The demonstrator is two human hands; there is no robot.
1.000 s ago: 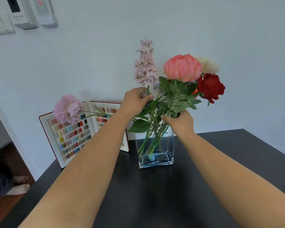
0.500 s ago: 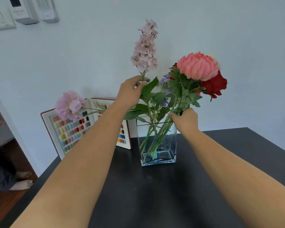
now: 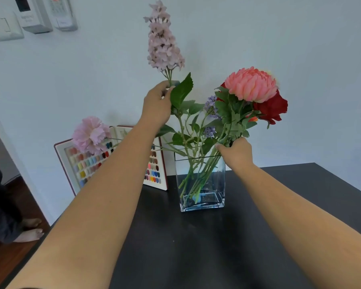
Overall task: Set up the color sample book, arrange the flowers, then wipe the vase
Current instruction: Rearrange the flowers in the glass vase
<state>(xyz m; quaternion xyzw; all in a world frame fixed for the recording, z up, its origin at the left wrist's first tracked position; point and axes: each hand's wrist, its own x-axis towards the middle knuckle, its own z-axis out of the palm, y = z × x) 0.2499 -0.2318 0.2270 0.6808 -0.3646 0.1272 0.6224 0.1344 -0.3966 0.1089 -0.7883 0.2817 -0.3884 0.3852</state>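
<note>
The vase [image 3: 200, 182], clear glass with a little water at the bottom, stands mid-frame on the dark table [image 3: 196, 247]. Its stems lean right. The right hand [image 3: 236, 153] grasps the bunch of stems just above the rim, under the pink bloom [image 3: 251, 84] and red rose [image 3: 272, 108]. The left hand [image 3: 157, 105], upper centre, pinches the lilac spike [image 3: 164, 36] just below its blossoms, holding it upright above the other flowers.

The step in hand looks like placing the spike. To do it well, guide the stem straight down by its firm part, not the petals, and hold the bunch so the vase does not tip or slide. Seat the spike behind the shorter heads.

The sample book [image 3: 77, 163] stands open against the wall at centre left, with a pale pink flower [image 3: 90, 134] in front of it.
</note>
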